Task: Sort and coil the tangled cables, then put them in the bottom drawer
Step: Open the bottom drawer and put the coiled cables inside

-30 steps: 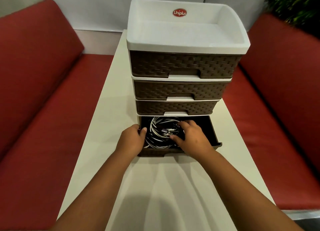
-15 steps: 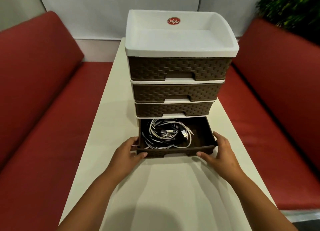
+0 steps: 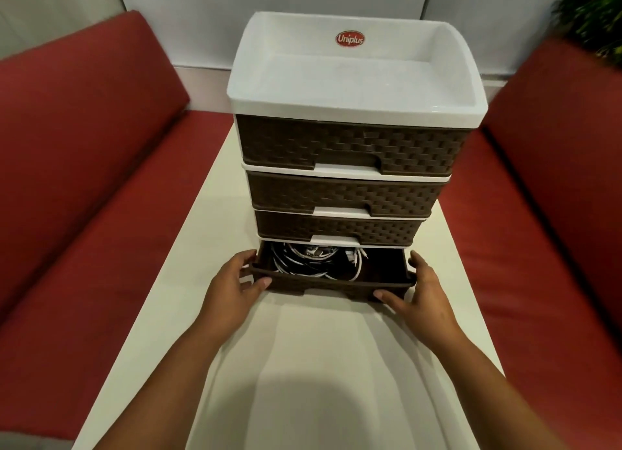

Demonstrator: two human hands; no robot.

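Head view: the cables [image 3: 313, 262] — white and black, looped together — lie inside the bottom drawer [image 3: 331, 283], toward its left and middle, with the right part of the drawer floor bare. The drawer stands partly pulled out from the drawer unit [image 3: 340, 180], its brown woven-pattern front just ahead of the three closed drawers stacked above. The left hand [image 3: 232, 289] grips the drawer's front left corner, thumb on the front face and fingers wrapped round the side wall. The right hand [image 3: 422, 296] holds the front right corner the same way — thumb pressed low on the front, fingers curled against the outer side. The unit carries a shallow white tray top [image 3: 356, 79] with a red oval "Uniplus" label [image 3: 350, 39] at its back wall. It rests on a pale, narrow table [image 3: 303, 382] that runs between two red benches [image 3: 84, 180]. A green plant [image 3: 592, 8] shows at the upper right corner, blurred.
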